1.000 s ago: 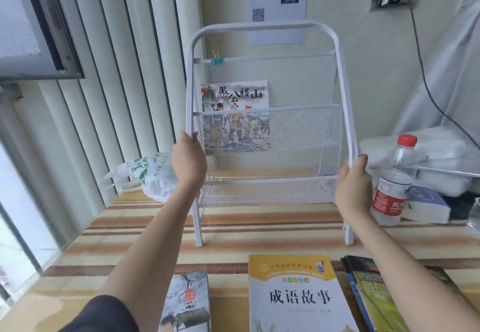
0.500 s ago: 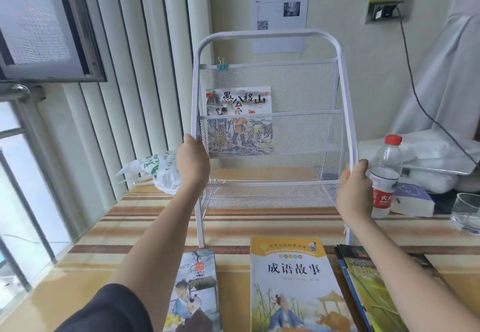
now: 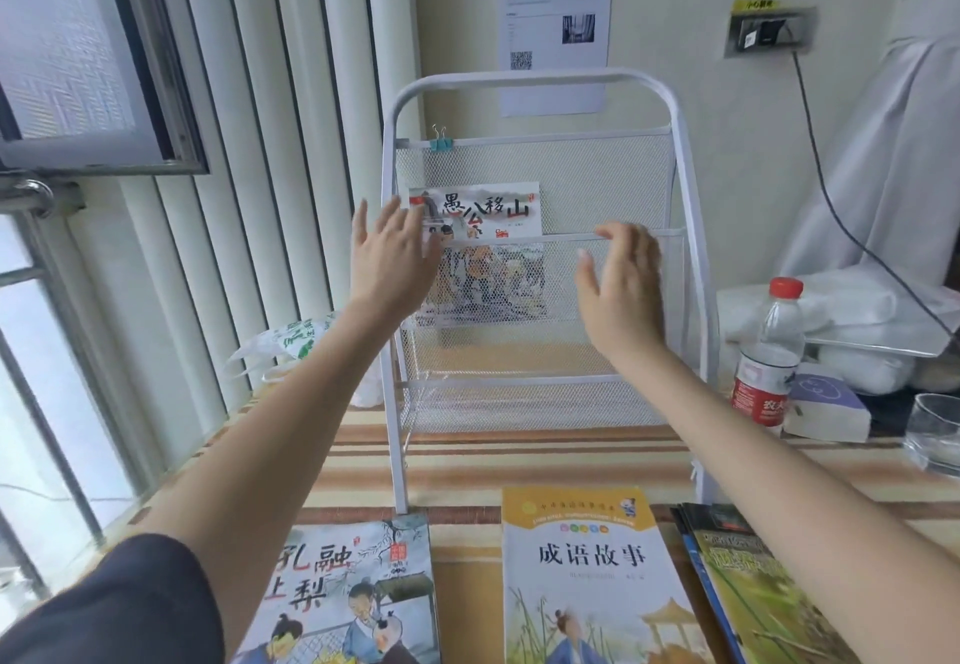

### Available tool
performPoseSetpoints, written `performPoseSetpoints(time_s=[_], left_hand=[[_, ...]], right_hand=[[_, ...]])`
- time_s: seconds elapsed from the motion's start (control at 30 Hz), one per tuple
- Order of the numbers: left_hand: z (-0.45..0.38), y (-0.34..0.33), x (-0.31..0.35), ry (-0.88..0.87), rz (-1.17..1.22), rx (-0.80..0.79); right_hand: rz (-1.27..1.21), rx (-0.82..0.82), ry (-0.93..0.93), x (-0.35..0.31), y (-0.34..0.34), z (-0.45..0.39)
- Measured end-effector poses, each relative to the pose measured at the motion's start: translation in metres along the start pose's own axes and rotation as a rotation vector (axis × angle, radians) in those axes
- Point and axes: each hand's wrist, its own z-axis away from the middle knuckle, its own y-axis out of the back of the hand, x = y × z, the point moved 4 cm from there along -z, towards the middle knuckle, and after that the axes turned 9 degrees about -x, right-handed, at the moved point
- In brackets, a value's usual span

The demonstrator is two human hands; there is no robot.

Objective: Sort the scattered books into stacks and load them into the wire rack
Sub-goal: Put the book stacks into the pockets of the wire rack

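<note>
Both hands are coming off the rack's side rails since half a second back and are rising in front of its mesh. Wire rack (image 3: pixel 535 268) is standing upright on the striped table (image 3: pixel 519 461), against the wall. Progress, as I'm judging it: barely started. One book (image 3: pixel 480 214) is sitting in the middle pocket; the lower pocket is looking empty. Three lots are lying flat by the near edge, unloaded: an illustrated book (image 3: pixel 343 596) at left, a yellow-topped book (image 3: pixel 587 575) in the middle, a small fanned stack (image 3: pixel 748 575) at right. I'm seeing my left hand (image 3: pixel 389 261) spread wide, holding nothing, fingertips near the pocketed book's left edge. Right hand (image 3: pixel 621 289) is open too, fingers loosely bent, gripping nothing, close by the middle pocket's rail; contact I cannot tell.
</note>
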Motion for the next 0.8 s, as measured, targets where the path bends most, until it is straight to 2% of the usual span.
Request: performPoseSetpoints(time_s=[0.07, 0.23, 0.37, 0.5, 0.57, 0.67, 0.73, 0.8], left_hand=[[-0.022, 0.001, 0.008, -0.037, -0.031, -0.042], [-0.045, -0.008, 0.007, -0.003, -0.100, -0.091], [-0.039, -0.018, 0.004, -0.042, -0.135, -0.026], [-0.041, -0.021, 0.000, -0.047, -0.082, 0.020], [-0.041, -0.019, 0.000, -0.048, 0.004, 0.052], [-0.034, -0.012, -0.003, -0.008, 0.223, 0.107], [-0.026, -0.010, -0.004, 0.005, 0.252, 0.102], [-0.016, -0.010, 0.000, -0.019, 0.273, 0.067]], right_hand=[[-0.005, -0.144, -0.012, -0.014, -0.021, -0.031], [0.025, -0.554, -0.340, -0.001, -0.070, -0.094], [0.062, -0.734, -0.426, 0.012, -0.087, -0.114], [-0.084, -0.818, -0.447, 0.015, -0.095, -0.114], [-0.153, -0.758, -0.413, 0.015, -0.094, -0.111], [-0.324, -0.466, -0.382, 0.010, -0.072, -0.110], [-0.442, -0.252, -0.358, 0.005, -0.047, -0.109], [-0.550, -0.121, -0.283, -0.003, -0.021, -0.107]])
